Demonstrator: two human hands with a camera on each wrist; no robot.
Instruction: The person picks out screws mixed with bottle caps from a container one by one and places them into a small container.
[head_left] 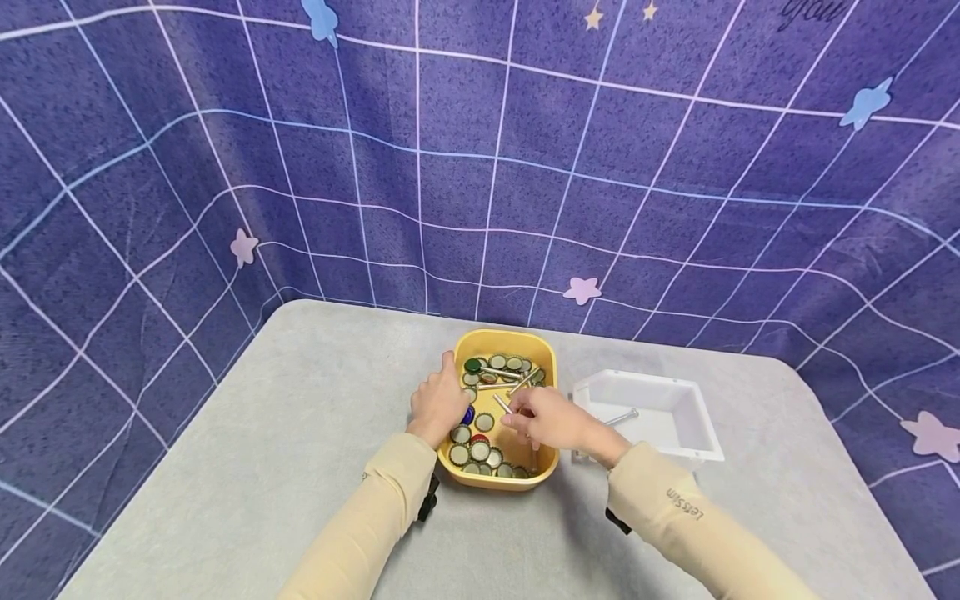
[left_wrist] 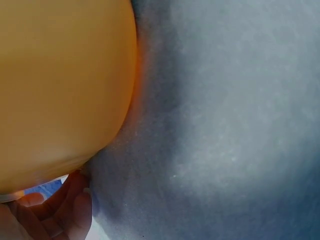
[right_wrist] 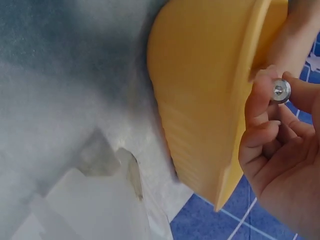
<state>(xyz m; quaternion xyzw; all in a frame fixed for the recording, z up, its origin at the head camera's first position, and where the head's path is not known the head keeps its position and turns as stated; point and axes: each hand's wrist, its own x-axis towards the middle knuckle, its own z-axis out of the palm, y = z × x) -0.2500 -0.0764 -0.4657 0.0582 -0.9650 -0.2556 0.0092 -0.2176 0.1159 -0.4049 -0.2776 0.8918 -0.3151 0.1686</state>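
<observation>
A yellow plastic bin point(head_left: 489, 482) stands on the table in the head view. My left hand point(head_left: 437, 406) grips its left rim, thumb along the top, with the fingers point(left_wrist: 75, 202) low against the outer wall in the left wrist view. My right hand point(head_left: 553, 419) reaches over the bin's right side and pinches a silver metal bolt point(head_left: 502, 403) between thumb and fingertips. Its round end point(right_wrist: 281, 91) faces the right wrist camera. Inside the bin lie many bottle caps point(head_left: 484, 422), mostly pale, and several silver bolts point(head_left: 525, 381).
To the right of the bin sits a white tray point(head_left: 663, 429) holding one bolt point(head_left: 624, 417); the right forearm crosses its near left corner. The grey table point(head_left: 300, 433) is backed by a purple-blue curtain point(head_left: 480, 192) with grid lines and stars.
</observation>
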